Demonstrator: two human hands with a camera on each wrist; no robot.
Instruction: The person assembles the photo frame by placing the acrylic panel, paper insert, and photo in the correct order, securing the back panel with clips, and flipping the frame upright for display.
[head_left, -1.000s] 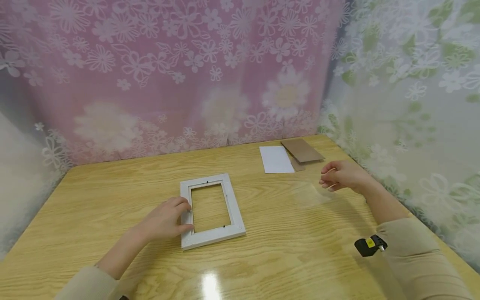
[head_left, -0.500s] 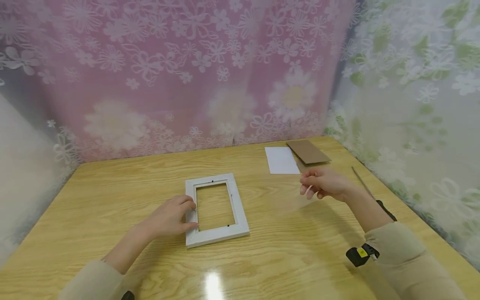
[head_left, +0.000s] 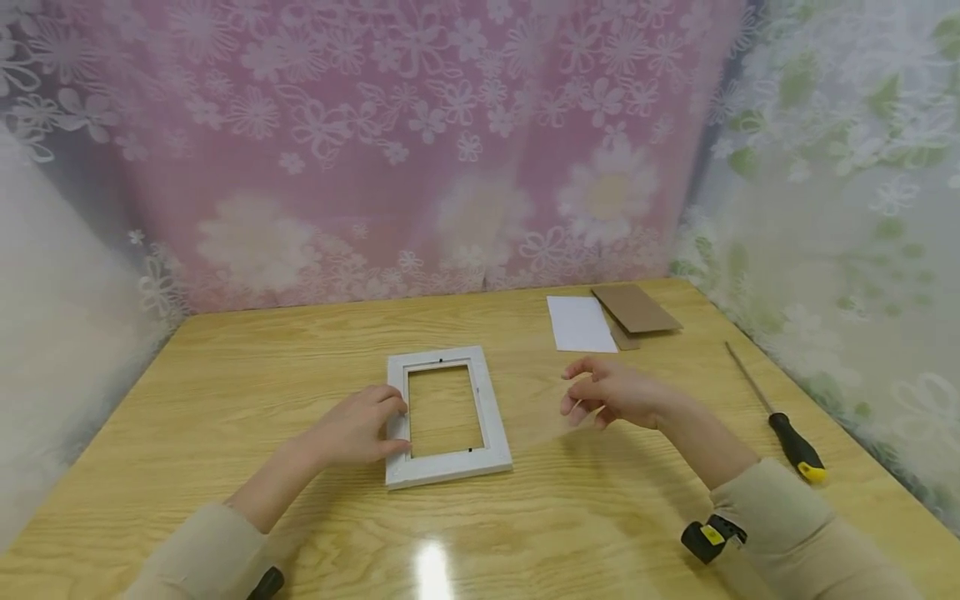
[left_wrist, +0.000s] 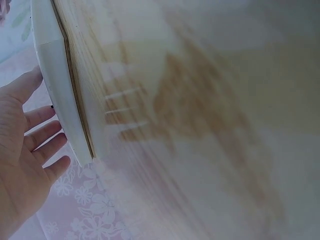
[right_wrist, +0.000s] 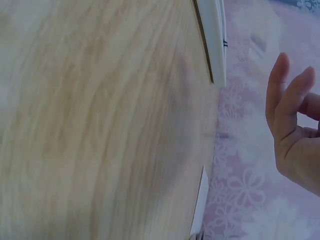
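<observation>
A white picture frame (head_left: 491,412) lies on the wooden table, its opening showing the tabletop and small dark tabs along the inner edge. Across its left bar rests my left hand (head_left: 356,429), fingertips near the inner edge. In the left wrist view the fingers of that hand (left_wrist: 30,145) touch the side of the frame (left_wrist: 61,85), only gently bent. To the right of the frame, my right hand (head_left: 615,396) pinches a thin clear sheet (head_left: 542,417), faint and hard to make out, above the table. The right wrist view has this hand (right_wrist: 292,132) at its edge, partly cut off.
A white paper sheet (head_left: 581,325) lies at the back right, beside a brown board (head_left: 639,309) and a smaller brown piece (head_left: 625,338) partly under it. A screwdriver (head_left: 789,435) with a black and yellow handle lies near the right edge. Floral curtains border the table.
My right hand has moved left with the clear sheet, towards the frame. The screwdriver has come fully into sight as the right arm shifted. My left hand stays on the frame.
</observation>
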